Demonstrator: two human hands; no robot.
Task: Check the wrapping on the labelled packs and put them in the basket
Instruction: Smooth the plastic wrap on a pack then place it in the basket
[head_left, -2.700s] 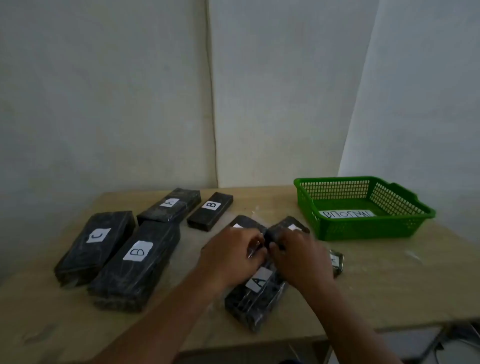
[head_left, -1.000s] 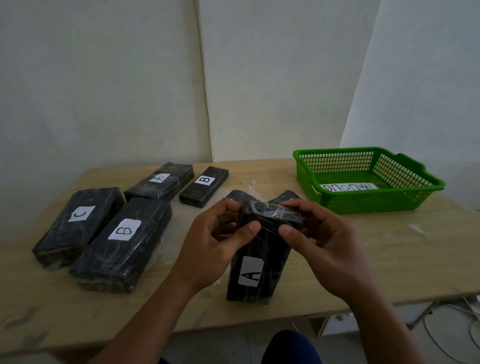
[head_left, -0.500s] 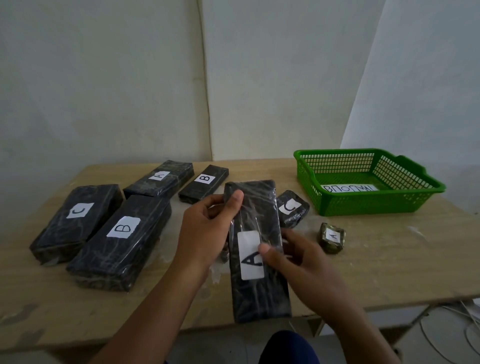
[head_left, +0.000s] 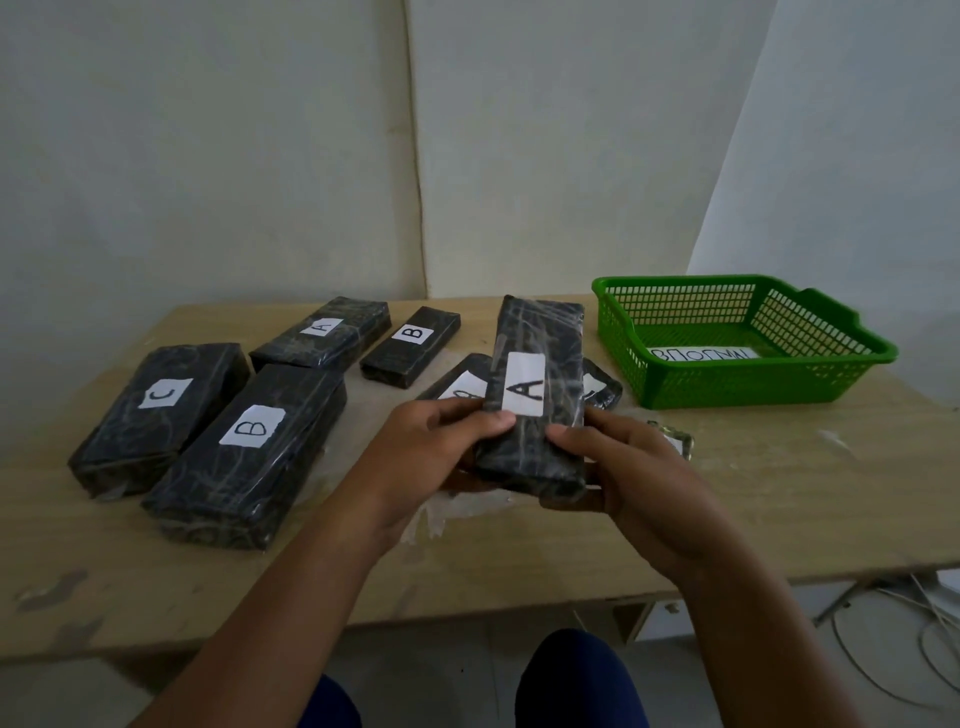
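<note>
Wooden table (head_left: 779, 493), white walls (head_left: 208, 156), green basket (head_left: 737, 384) right

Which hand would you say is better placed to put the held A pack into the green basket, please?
Probably the right hand. Both it and the left hand grip the A pack, but the basket stands on the table's right side, nearer that hand.

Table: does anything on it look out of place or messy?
Mostly tidy. Loose clear film lies crumpled on the table under the hands. The basket holds only a paper slip; no pack is in it yet.
</note>
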